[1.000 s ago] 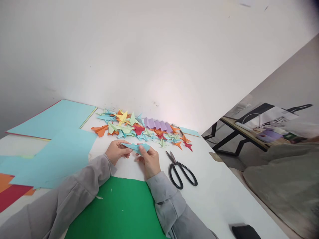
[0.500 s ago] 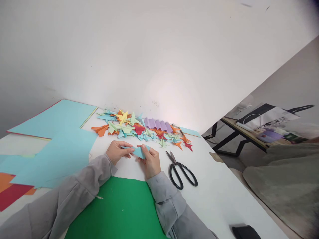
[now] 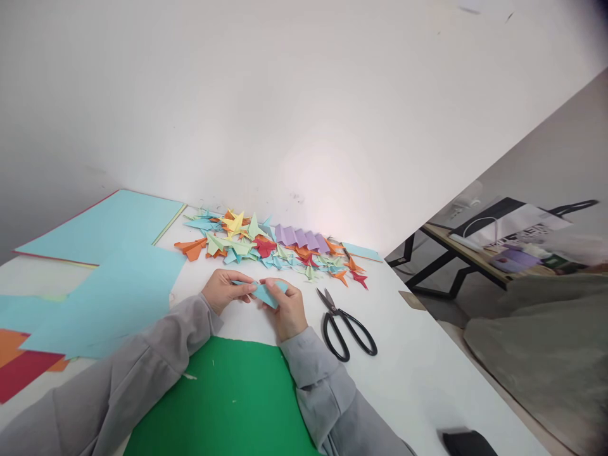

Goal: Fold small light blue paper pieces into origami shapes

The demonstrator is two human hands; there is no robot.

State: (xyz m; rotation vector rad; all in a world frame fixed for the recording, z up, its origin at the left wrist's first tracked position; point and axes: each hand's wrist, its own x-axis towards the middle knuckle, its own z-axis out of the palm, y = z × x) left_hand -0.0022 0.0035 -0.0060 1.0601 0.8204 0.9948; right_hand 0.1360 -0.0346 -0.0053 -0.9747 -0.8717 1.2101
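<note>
Between both hands is a small piece of folded light blue paper (image 3: pixel 266 295), raised above the white table. My left hand (image 3: pixel 225 291) pinches its left end between thumb and fingers. On its right end, my right hand (image 3: pixel 287 309) is closed, the thumb pressed on top; the fingers underneath are partly hidden. Behind the hands lies a pile of small folded paper shapes (image 3: pixel 237 246) in yellow, green, blue, orange and red. A pleated purple paper strip (image 3: pixel 300 237) rests among them. Black-handled scissors (image 3: pixel 338 316) lie slightly open to the right of my right hand.
A green sheet (image 3: pixel 223 399) lies under my forearms. Blue paper sheets (image 3: pixel 118 304) and a larger blue-topped stack (image 3: pixel 104 221) cover the left side. Orange and red paper (image 3: pixel 38 370) sits at the lower left. A black object (image 3: pixel 468 443) is near the front edge, and a wall stands behind.
The folded blue paper has tilted slightly, and more of its face shows below the right thumb. Both hands have shifted only a little and keep their hold.
</note>
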